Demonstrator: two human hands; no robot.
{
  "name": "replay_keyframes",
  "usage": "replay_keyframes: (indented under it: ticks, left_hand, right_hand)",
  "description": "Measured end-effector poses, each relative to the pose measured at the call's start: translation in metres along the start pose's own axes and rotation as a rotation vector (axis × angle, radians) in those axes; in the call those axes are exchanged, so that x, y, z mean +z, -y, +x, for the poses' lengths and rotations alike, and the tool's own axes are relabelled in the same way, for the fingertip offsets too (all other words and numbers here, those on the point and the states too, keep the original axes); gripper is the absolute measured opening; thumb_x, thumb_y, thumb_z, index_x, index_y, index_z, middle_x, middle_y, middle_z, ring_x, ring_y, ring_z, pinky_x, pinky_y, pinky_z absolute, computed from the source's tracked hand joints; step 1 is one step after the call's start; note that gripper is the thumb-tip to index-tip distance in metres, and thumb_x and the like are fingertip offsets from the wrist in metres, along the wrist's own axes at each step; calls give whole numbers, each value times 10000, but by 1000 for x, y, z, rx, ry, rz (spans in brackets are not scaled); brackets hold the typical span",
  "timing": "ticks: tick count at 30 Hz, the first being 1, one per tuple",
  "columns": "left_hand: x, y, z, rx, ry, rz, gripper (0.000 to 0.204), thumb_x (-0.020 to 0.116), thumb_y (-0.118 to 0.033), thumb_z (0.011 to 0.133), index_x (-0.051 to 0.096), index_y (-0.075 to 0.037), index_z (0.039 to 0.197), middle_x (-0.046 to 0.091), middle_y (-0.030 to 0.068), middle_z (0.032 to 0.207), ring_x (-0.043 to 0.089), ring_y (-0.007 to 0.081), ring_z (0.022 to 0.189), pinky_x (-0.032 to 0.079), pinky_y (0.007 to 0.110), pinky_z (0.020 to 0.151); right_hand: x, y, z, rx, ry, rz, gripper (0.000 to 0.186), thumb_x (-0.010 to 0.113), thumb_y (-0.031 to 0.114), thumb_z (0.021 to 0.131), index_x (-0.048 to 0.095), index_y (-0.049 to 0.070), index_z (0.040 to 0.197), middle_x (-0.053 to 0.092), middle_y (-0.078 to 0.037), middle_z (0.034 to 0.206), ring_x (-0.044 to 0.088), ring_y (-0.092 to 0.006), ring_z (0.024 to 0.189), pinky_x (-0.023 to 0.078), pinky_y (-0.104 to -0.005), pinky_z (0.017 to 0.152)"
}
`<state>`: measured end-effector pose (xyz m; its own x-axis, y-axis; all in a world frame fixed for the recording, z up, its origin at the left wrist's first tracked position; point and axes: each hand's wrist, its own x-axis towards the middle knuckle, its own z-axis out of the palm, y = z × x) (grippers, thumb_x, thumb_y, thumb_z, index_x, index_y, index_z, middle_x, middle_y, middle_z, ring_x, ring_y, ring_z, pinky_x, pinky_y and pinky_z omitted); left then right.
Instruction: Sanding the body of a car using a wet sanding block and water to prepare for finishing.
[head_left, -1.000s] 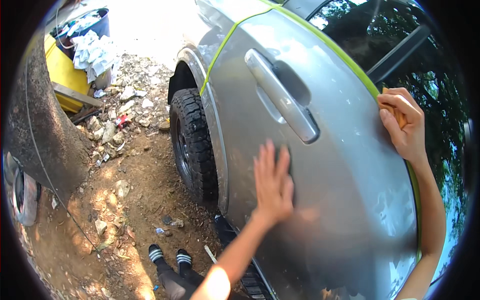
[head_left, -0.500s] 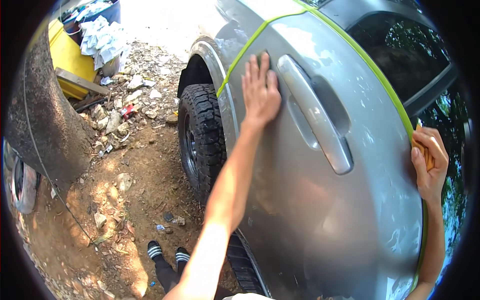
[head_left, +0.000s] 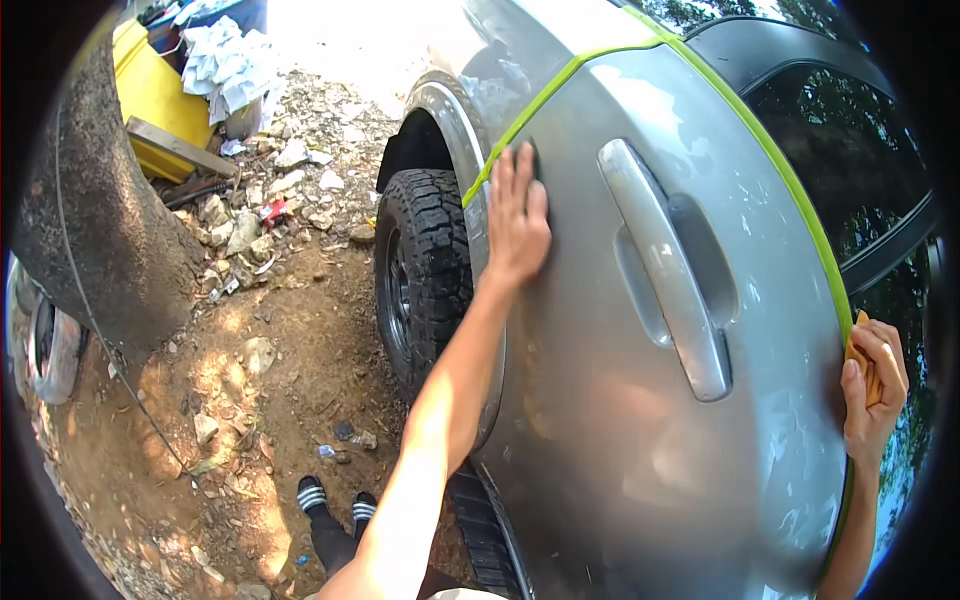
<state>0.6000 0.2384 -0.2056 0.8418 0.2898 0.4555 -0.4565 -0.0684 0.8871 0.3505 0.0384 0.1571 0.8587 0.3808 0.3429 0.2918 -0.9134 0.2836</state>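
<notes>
My left hand point(head_left: 517, 232) lies flat on the silver-grey car door point(head_left: 620, 440), fingers stretched, close to the door's rear edge and left of the door handle point(head_left: 668, 270). Green masking tape point(head_left: 770, 140) runs along the window line, with another strip along the rear edge by my fingertips. At the far right, my right hand point(head_left: 876, 395) is closed around a folded orange piece point(head_left: 866, 365), held at the taped edge below the window glass. Whether that piece is cloth or sandpaper cannot be made out. Dull, hazy patches show on the door's surface.
A black knobbly tyre point(head_left: 425, 270) sits in the wheel arch, left of the door. A dark side step point(head_left: 482, 530) runs below. To the left stand a tree trunk point(head_left: 115, 220), a yellow container point(head_left: 165, 100) and a heap of white papers point(head_left: 228, 65). Stones litter the ground.
The car has shifted right and down in the picture. Relative to the handle, my left hand has slid left, nearer the taped rear edge. My right hand still grips the orange piece at the tape.
</notes>
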Motion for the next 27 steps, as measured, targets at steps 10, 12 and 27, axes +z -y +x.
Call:
replay_keyframes:
  ticks: [10,12,27]
  left_hand:
    - [-11,-17,50,296,170,-40,562,388,-204,997,343,-123,1551,244,185,1620,196,379,1502,114,486,1215]
    - [-20,8,7,411,235,-43,592,401,-203,973,335,-108,1553,221,188,1628,180,384,1507,106,491,1216]
    - [-5,4,121,882,505,-60,593,465,-316,931,433,-214,1514,261,182,1616,227,410,1480,145,553,1182]
  right_hand:
    - [-8,1,-1,-11,47,-171,251,609,150,917,664,-11,1102,587,-172,1181,579,-288,1112,450,-357,964]
    - [-10,-8,-9,6,46,-235,256,598,135,922,668,6,1132,576,-177,1242,564,-298,1171,434,-368,1020]
    - [-18,12,-29,332,110,-652,312,533,104,1016,580,19,1312,564,-192,1351,554,-304,1268,403,-385,1105]
